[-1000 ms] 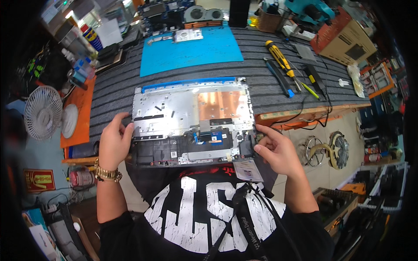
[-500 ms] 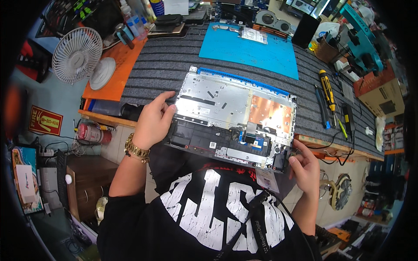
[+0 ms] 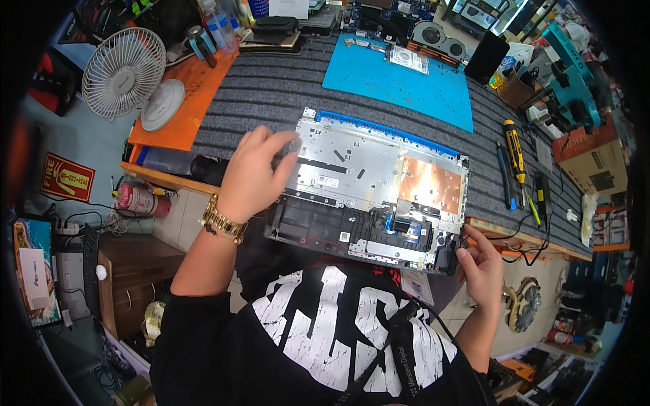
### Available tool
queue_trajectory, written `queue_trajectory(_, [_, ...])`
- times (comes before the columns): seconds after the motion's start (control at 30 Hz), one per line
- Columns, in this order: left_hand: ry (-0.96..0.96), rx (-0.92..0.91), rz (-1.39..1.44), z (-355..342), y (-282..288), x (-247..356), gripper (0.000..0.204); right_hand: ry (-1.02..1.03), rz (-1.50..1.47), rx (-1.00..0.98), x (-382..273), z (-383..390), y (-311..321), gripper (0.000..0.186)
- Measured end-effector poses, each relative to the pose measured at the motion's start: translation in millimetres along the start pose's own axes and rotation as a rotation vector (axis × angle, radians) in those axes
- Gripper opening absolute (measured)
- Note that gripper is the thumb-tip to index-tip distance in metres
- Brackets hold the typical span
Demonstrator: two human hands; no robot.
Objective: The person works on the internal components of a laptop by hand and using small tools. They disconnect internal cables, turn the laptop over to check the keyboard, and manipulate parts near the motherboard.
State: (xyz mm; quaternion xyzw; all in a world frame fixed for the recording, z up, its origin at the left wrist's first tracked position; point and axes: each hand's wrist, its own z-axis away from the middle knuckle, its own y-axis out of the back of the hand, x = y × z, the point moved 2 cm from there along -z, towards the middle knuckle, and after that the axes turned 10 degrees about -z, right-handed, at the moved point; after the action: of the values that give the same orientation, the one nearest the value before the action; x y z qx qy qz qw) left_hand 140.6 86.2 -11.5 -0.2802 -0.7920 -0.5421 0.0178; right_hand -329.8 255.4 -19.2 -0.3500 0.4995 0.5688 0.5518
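A laptop top case (image 3: 352, 162), inner side up, lies tilted over the bench's front edge. Its plate is silver, with a copper-coloured patch on the right, a blue strip along the far edge and a black near part with a ribbon cable. My left hand (image 3: 258, 172) is at its left edge, thumb and index finger bent over that edge; the other fingers are partly hidden. The near right corner is held by my right hand (image 3: 481, 265), thumb on the side and fingers around the edge.
Beyond the case a blue mat (image 3: 399, 81) lies on the grey ribbed bench cover, with a cooling fan assembly (image 3: 437, 40) behind it. A yellow-black screwdriver (image 3: 514, 152) and other tools lie right. A white fan (image 3: 123, 74) stands left, near the orange board (image 3: 203, 81).
My left hand has shifted up and inward along the case's left edge, its fingers now further over it. The case appears slightly lower and to the right, as does the bench.
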Motion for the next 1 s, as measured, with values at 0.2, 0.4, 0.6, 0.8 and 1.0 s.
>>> queue_trajectory(0.2, [-0.148, -0.069, -0.093, -34.2, -16.2, 5.1, 0.042, 0.002, 0.005, 0.013, -0.2, -0.1, -2.1, 0.062])
queue_trajectory(0.4, [-0.199, -0.147, -0.151, -42.6, -25.9, 15.1, 0.042, 0.004, 0.006, 0.026, -0.3, 2.4, -3.6, 0.061])
queue_trajectory(0.6, [-0.313, -0.130, -0.221, -43.0, -20.0, 13.9, 0.041, 0.009, -0.003, 0.025, 0.7, 0.1, -2.8, 0.060])
queue_trajectory(0.8, [-0.173, -0.018, -0.133, -40.5, 0.2, -0.2, 0.034, 0.007, -0.009, 0.036, 3.9, -0.9, -3.0, 0.059])
queue_trajectory(1.0, [-0.156, 0.009, 0.048, -42.2, -4.7, 0.0, 0.022, 0.012, 0.001, 0.035, 1.7, -2.1, -3.1, 0.057])
